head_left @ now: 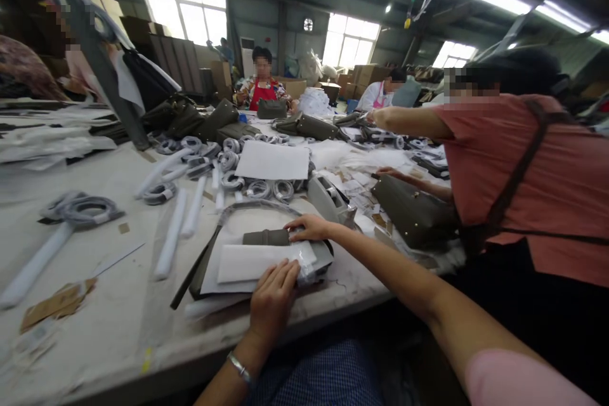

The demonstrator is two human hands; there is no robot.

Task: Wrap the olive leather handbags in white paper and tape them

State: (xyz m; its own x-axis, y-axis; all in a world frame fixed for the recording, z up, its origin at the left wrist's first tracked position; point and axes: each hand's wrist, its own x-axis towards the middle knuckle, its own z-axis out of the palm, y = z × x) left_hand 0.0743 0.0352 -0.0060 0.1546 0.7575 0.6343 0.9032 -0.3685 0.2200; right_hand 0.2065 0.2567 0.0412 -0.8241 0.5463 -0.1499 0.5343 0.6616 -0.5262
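Note:
A grey-green bag (323,255) lies flat at the table's front edge, with white sheets over most of it. On top rest a thick white foam strip (240,264) and a short grey-green strap piece (266,237). My left hand (275,292), wearing a silver bracelet, lies with its fingers stretched across the strip's right end, beside crinkled clear plastic (308,271). My right hand (309,228) reaches over the right end of the strap piece, fingers extended and touching it. What lies under its palm is hidden.
Behind the bag stands a grey tape dispenser (328,198). Wrapped grey coils (259,189) and white foam rods (171,235) lie left and behind. A co-worker in a salmon shirt (518,184) handles another dark bag (412,209) at the right. A slanted metal post (99,57) rises at the left.

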